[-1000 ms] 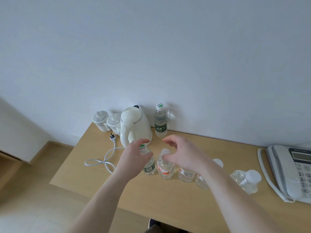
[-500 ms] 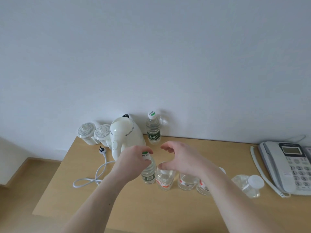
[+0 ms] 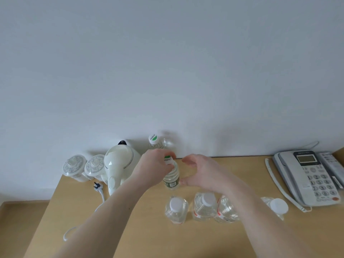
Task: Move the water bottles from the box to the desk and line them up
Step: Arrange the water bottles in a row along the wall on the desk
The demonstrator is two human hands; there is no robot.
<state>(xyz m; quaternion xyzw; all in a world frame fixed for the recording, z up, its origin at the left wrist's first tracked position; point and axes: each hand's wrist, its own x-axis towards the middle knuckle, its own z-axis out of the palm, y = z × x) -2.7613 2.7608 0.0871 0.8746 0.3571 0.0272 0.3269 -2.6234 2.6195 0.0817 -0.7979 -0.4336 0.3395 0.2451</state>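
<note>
Your left hand (image 3: 154,164) grips the cap of the green-label bottle (image 3: 172,178), which stands on the desk (image 3: 130,229) beneath it. Your right hand (image 3: 202,172) cups open just beside, thumb touching its base. Four white-capped bottles (image 3: 176,209) line up nearer you.

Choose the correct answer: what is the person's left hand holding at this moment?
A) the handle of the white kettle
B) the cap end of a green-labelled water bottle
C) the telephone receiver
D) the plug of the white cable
B: the left hand has its fingers curled round the cap end of the green-labelled bottle, which stands on the desk beside the kettle.
</note>
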